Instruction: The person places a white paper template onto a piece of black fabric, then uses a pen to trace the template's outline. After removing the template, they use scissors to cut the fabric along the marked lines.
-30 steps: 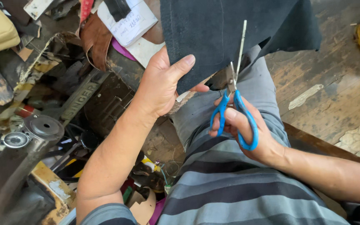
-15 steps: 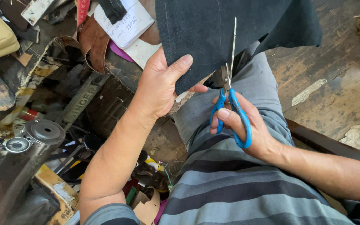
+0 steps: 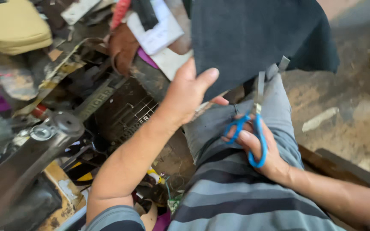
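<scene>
Right now the left hand (image 3: 185, 96) pinches the lower edge of a dark grey cloth (image 3: 253, 38), thumb on the front, fingers behind. Just right of it, the right hand (image 3: 260, 149) grips blue-handled scissors (image 3: 253, 128), fingers through the loops, blades pointing up at the cloth edge. A tan pouch (image 3: 13, 30) lies far left of both hands.

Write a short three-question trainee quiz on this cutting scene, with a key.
1. True or false: the left hand grips the edge of the dark grey fabric sheet.
2. Which hand holds the blue-handled metal scissors?
3. The beige padded cushion lies at: A) upper left, B) lower right, C) centre.

Key: 1 true. 2 the right hand. 3 A.
</scene>
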